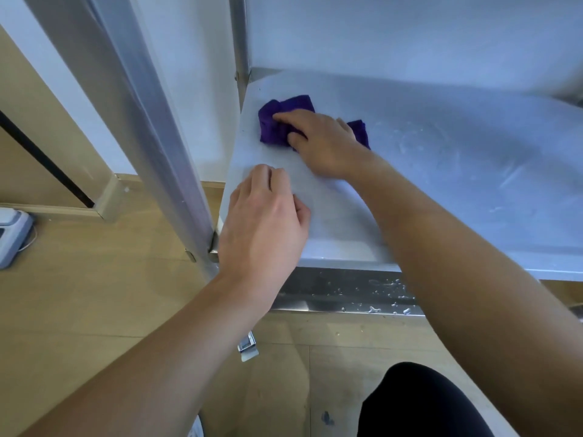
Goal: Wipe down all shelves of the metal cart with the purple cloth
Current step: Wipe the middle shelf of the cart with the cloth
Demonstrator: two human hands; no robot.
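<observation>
purple cloth crumpled on shelf; right hand — fingers clamped on it; left hand — fingers loosely curled

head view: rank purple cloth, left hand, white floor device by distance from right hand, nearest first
1. purple cloth: under the right hand, back-left of the shelf.
2. left hand: at the shelf's front-left edge.
3. white device: on the floor, far left.

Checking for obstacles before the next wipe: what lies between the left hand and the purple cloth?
Head view: only bare shelf between left hand and purple cloth.
</observation>
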